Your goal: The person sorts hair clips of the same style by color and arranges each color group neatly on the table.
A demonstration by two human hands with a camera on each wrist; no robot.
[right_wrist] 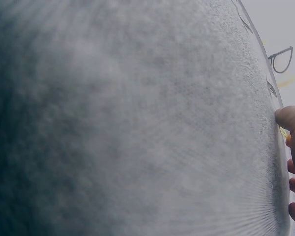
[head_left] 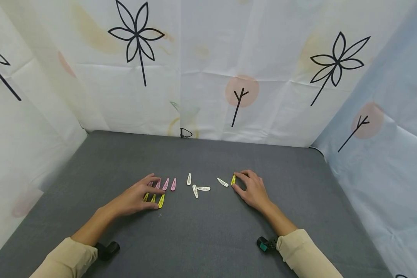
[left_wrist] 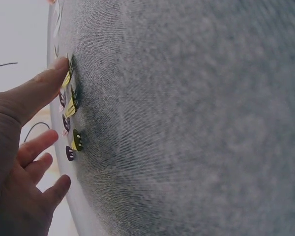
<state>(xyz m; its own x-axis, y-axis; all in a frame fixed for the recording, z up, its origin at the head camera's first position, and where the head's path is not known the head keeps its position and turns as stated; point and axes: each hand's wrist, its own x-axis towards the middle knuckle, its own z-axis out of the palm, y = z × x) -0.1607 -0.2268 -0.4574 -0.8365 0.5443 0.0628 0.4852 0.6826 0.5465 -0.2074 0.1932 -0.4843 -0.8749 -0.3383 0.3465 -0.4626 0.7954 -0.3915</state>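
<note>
Snap hair clips lie on the grey table. My left hand (head_left: 137, 198) reaches over two rows at the left, its thumb and index finger at the two ends of a yellow hair clip (head_left: 161, 201), the rightmost of the yellow row. Above that row run several pink hair clips (head_left: 173, 184), some partly hidden by the fingers. In the left wrist view the thumb tip meets the yellow clip (left_wrist: 67, 79). Farther right, my right hand (head_left: 255, 190) pinches another yellow hair clip (head_left: 233, 180) between thumb and index finger. A white hair clip (head_left: 222, 182) lies just left of it.
Between the hands are more white hair clips: one upright (head_left: 189, 179), and a tilted one (head_left: 195, 191) against a sideways one (head_left: 203, 189). A printed white cloth (head_left: 208, 100) hangs along the table's back edge and sides. Each wrist carries a small black camera (head_left: 107, 251).
</note>
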